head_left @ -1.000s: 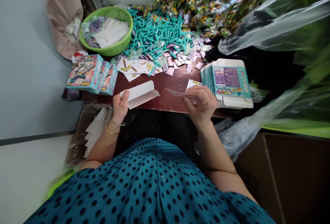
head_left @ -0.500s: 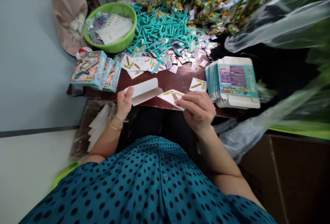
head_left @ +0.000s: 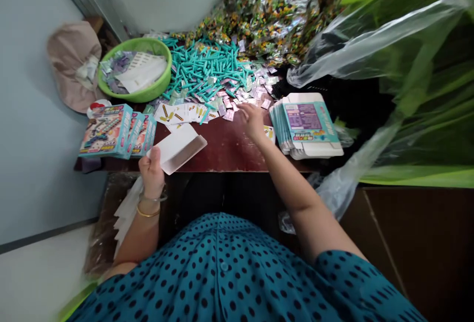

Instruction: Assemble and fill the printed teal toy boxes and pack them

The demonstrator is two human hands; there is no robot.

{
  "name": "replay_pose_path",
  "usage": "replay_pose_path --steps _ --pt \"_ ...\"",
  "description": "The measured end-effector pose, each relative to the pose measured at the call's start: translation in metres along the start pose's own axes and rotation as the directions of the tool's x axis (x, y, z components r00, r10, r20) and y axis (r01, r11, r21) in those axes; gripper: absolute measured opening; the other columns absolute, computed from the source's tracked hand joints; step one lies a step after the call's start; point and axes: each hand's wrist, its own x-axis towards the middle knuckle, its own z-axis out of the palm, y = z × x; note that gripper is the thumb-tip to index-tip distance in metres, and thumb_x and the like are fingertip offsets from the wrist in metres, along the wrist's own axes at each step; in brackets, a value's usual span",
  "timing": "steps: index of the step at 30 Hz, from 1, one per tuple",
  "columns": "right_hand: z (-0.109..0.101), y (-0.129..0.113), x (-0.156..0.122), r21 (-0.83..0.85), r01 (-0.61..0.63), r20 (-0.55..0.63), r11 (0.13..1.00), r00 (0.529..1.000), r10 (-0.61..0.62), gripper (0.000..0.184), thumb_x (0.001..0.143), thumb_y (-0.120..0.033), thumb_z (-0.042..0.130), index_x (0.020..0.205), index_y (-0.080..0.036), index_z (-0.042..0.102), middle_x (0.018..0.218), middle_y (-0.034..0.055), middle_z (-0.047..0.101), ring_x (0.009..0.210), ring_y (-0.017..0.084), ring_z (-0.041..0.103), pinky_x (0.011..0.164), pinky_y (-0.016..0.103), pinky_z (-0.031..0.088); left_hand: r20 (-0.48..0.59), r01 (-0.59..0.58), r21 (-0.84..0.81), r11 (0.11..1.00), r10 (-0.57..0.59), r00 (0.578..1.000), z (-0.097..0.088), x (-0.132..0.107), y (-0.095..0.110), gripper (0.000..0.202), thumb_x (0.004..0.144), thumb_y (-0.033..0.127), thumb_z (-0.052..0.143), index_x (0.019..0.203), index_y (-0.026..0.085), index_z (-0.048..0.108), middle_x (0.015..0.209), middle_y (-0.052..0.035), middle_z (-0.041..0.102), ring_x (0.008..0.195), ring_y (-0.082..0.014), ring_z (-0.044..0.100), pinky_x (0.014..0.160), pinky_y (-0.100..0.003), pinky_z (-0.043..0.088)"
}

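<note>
My left hand (head_left: 151,168) grips a white folded cardboard insert (head_left: 177,147) at the near left edge of the brown table (head_left: 229,149); the insert's open end faces right. My right hand (head_left: 252,119) is stretched forward over the table, fingers spread and flat, touching the small pink and silver sachets (head_left: 240,96) scattered in the middle. A printed card (head_left: 270,133) lies partly under that wrist. Nothing shows in the right hand.
A pile of teal plastic sticks (head_left: 207,67) and a green basin (head_left: 135,72) with paper sit at the back. Finished boxes (head_left: 111,137) stand left, a stack of flat box blanks (head_left: 307,124) right. A row of printed cards (head_left: 181,112) lies between. Clear plastic bags (head_left: 370,40) hang right.
My right hand held a printed card near the insert, then let it go and reached forward to the sachets. The left hand turned the insert so its opening faces right. The view tilted up.
</note>
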Motion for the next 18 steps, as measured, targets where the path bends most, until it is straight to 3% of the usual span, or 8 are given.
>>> replay_pose_path --steps 1,3,6,8,10,12,16,18 --pt "0.005 0.02 0.012 -0.1 -0.094 0.065 0.991 0.993 0.101 0.044 0.107 -0.03 0.034 0.131 -0.01 0.065 0.136 0.0218 0.063 0.131 0.033 0.052 0.111 0.052 0.039 0.005 -0.007 0.019 1.0 0.007 1.0 0.003 -0.001 0.002 0.053 0.091 0.063 0.061 0.066 0.017 0.062 0.054 0.0011 0.05 0.053 -0.0144 0.049 0.052 -0.027 0.041" --pt "0.024 0.04 0.015 -0.273 -0.168 0.164 0.947 0.962 0.217 0.05 0.106 -0.035 0.038 0.135 0.0 0.059 0.142 0.0294 0.057 0.14 0.039 0.041 0.116 0.06 0.028 0.028 -0.028 0.063 0.998 0.026 0.999 0.009 -0.004 0.008 0.053 0.091 0.063 0.063 0.064 0.017 0.062 0.054 0.0014 0.05 0.053 -0.0133 0.046 0.051 -0.027 0.038" --pt "0.063 0.02 -0.034 -0.338 -0.115 0.215 0.934 0.957 0.195 0.066 0.105 -0.045 0.041 0.143 0.009 0.049 0.151 0.0341 0.047 0.147 0.043 0.032 0.121 0.063 0.016 0.054 -0.067 0.105 0.992 0.062 0.997 0.014 -0.009 0.017 0.053 0.093 0.063 0.059 0.069 0.016 0.065 0.058 0.0009 0.052 0.055 -0.0131 0.046 0.051 -0.027 0.036" --pt "0.077 0.0 -0.078 -0.292 -0.05 0.23 0.955 0.966 0.121 0.068 0.104 -0.049 0.042 0.148 0.003 0.046 0.156 0.0301 0.043 0.148 0.042 0.033 0.122 0.061 0.018 0.069 -0.102 0.122 0.987 0.094 0.993 0.013 -0.012 0.023 0.053 0.095 0.063 0.055 0.075 0.016 0.068 0.061 0.0005 0.055 0.056 -0.0135 0.049 0.053 -0.027 0.037" --pt "0.075 -0.006 -0.098 -0.248 -0.003 0.233 0.969 0.97 0.062 0.063 0.105 -0.048 0.039 0.15 -0.005 0.047 0.156 0.0244 0.045 0.146 0.038 0.036 0.122 0.058 0.023 0.106 -0.156 0.143 0.977 0.142 0.984 0.011 -0.014 0.028 0.053 0.097 0.063 0.053 0.079 0.016 0.07 0.064 0.0 0.057 0.059 -0.0139 0.052 0.054 -0.026 0.038" --pt "0.064 0.011 -0.081 -0.255 -0.017 0.194 0.967 0.979 0.069 0.058 0.107 -0.044 0.033 0.152 -0.009 0.046 0.155 0.0226 0.046 0.144 0.035 0.039 0.12 0.054 0.028 0.163 -0.22 0.154 0.963 0.195 0.967 0.012 -0.016 0.032 0.05 0.098 0.061 0.052 0.085 0.017 0.072 0.069 -0.0011 0.062 0.063 -0.0145 0.056 0.058 -0.026 0.041" --pt "0.047 0.063 -0.005 -0.386 -0.16 0.096 0.908 0.972 0.213 0.061 0.107 -0.042 0.029 0.153 -0.003 0.039 0.155 0.0284 0.042 0.144 0.038 0.035 0.117 0.057 0.028 0.239 -0.269 0.174 0.947 0.224 0.945 0.025 -0.025 0.035 0.047 0.1 0.057 0.051 0.09 0.017 0.073 0.076 -0.0033 0.066 0.072 -0.0165 0.061 0.068 -0.026 0.046" --pt "0.05 0.062 0.003 -0.412 -0.16 0.13 0.897 0.964 0.231 0.066 0.106 -0.045 0.031 0.15 0.004 0.042 0.151 0.0315 0.045 0.142 0.042 0.037 0.117 0.061 0.025 0.243 -0.245 0.177 0.953 0.199 0.949 0.03 -0.029 0.034 0.048 0.099 0.059 0.051 0.089 0.017 0.072 0.076 -0.0039 0.066 0.073 -0.0176 0.062 0.07 -0.026 0.046"
